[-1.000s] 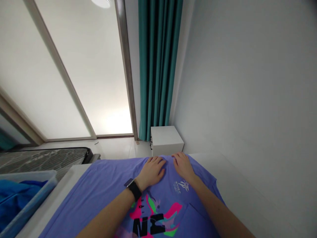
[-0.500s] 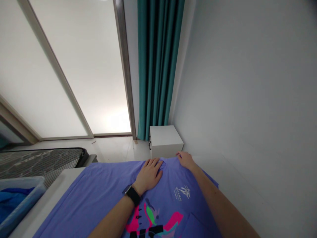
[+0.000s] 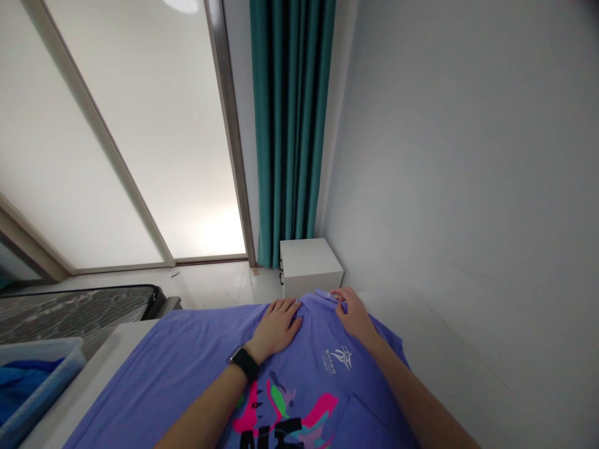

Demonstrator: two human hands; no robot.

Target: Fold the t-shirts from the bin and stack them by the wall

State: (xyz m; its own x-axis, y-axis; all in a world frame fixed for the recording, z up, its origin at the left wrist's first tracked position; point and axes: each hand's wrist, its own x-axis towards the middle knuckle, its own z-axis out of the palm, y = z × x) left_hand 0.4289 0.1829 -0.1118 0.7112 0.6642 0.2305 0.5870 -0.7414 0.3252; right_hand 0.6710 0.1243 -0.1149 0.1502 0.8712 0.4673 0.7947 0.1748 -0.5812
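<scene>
A purple T-shirt (image 3: 201, 355) lies spread over a white surface, with a pink, green and black print and a small white logo on it. My left hand (image 3: 277, 325), with a dark watch on its wrist, rests flat on the shirt near its far edge, fingers stretched out. At the far edge, right of it, my right hand (image 3: 352, 315) pinches the shirt's fabric by what looks like the collar, which is lifted a little. The near end of the shirt runs out of view.
A pale blue plastic bin (image 3: 44, 380) with blue cloth inside stands at the left. Behind it lies a dark patterned mattress (image 3: 79, 312). Beyond the shirt are a white cabinet (image 3: 309, 259), a green curtain (image 3: 290, 137) and frosted sliding doors (image 3: 154, 125). A wall (image 3: 458, 174) rises at the right.
My right hand has bent its fingers and raised the shirt's far edge slightly. My left hand stays flat on the fabric. The view has shifted a little.
</scene>
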